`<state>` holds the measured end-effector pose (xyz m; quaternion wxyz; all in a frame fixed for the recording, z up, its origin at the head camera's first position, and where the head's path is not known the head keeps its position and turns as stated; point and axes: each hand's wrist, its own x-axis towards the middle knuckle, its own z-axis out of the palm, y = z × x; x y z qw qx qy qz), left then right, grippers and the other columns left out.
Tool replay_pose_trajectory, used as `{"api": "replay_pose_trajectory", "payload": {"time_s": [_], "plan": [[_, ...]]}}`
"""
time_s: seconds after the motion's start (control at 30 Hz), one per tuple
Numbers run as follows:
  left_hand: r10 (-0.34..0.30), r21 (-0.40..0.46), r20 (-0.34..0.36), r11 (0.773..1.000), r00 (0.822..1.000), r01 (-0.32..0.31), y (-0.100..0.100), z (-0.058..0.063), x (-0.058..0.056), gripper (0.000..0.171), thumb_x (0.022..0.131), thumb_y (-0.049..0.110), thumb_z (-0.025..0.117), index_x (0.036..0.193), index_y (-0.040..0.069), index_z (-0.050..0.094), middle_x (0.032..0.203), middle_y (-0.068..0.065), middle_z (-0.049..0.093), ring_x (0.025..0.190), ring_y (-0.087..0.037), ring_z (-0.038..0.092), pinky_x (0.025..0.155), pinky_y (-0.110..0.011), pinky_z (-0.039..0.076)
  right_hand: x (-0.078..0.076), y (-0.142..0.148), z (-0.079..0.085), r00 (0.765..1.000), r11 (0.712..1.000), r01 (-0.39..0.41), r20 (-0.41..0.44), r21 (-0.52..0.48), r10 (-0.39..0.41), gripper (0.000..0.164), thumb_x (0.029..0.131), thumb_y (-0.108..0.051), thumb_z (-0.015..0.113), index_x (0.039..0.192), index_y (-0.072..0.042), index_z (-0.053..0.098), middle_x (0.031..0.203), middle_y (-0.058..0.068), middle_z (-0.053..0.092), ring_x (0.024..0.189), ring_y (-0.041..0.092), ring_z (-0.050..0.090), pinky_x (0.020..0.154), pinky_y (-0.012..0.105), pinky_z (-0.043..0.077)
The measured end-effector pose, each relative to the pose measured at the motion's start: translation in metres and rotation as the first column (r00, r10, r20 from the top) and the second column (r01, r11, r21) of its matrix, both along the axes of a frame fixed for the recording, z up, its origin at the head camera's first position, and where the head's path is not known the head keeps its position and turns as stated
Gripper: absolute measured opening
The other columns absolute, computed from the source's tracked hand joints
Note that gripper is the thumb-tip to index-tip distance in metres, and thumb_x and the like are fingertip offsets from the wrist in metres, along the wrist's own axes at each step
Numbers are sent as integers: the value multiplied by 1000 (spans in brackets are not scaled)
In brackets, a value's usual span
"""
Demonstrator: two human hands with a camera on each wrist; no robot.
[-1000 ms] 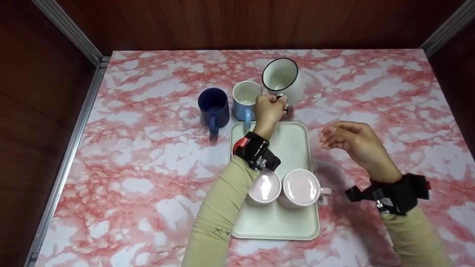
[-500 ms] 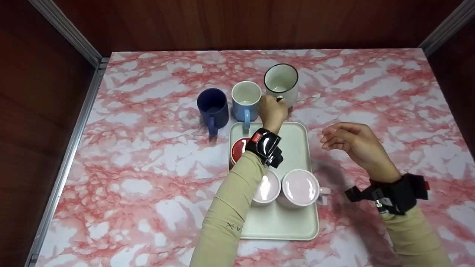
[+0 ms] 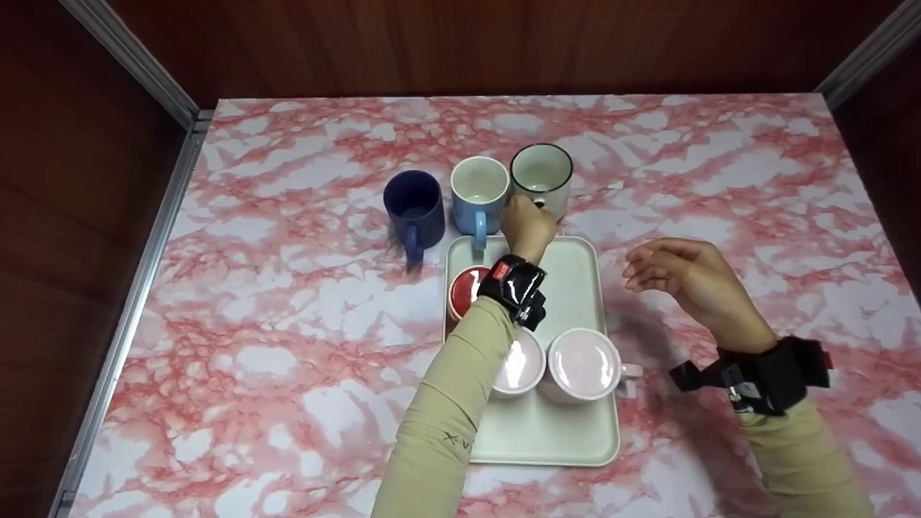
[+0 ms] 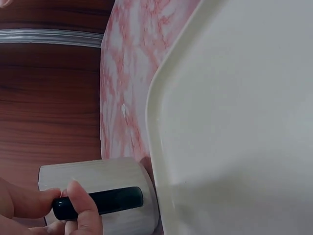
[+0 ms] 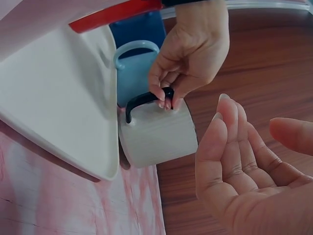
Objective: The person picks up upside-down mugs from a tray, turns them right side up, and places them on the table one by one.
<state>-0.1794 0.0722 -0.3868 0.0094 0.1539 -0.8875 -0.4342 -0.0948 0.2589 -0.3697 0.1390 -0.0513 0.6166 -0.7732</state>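
My left hand (image 3: 529, 224) pinches the black handle (image 4: 117, 199) of a white ribbed mug (image 3: 543, 173) with a dark rim. That mug stands just beyond the far edge of a cream tray (image 3: 568, 288), right beside a light blue mug (image 3: 480, 191). In the right wrist view, the thumb and fingers curl round the upper end of the black handle (image 5: 142, 99). My right hand (image 3: 680, 270) hovers to the right of the tray, fingers loosely bent, holding nothing. A dark blue mug (image 3: 416, 208) stands left of the light blue one.
On the tray are two pale pink mugs, one (image 3: 584, 363) with its handle over the right edge, the other (image 3: 519, 363) partly behind my left sleeve. A red-topped mug (image 3: 468, 288) is partly hidden by my wrist. Wooden panels (image 3: 460, 47) border the table's back and sides.
The white mug has come nearer the tray and straightened from a tilt, lining up beside the light blue mug, with my left hand on its handle. My right hand has stayed put.
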Motion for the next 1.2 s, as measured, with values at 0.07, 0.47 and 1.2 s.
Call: {"api": "replay_pose_trajectory", "payload": {"time_s": [0.07,0.47,1.2], "plan": [[-8,6,5,1000,1000,8,1,-1,0,17,76,4,61,90,-1,67,93,-14,66,91,-28,62,76,-36,47,0,0,-1,1000,1000,-2,0,1,2,20,91,-2,54,96,17,58,81,17,63,70,23,62,68,33,53],[-40,78,-28,996,999,43,0,-4,4,44,68,6,73,109,2,59,99,-12,65,97,-27,59,80,-34,45,-4,9,-7,996,993,-83,6,-81,84,18,93,2,47,98,16,57,85,18,64,74,24,62,70,34,53],[-21,294,-184,953,983,76,1,-1,11,62,67,-10,60,126,-4,42,114,-19,56,106,-30,51,91,-29,38,-6,14,-9,997,995,-59,46,-76,63,18,93,0,48,98,14,59,84,18,63,74,25,62,70,34,53]]}}
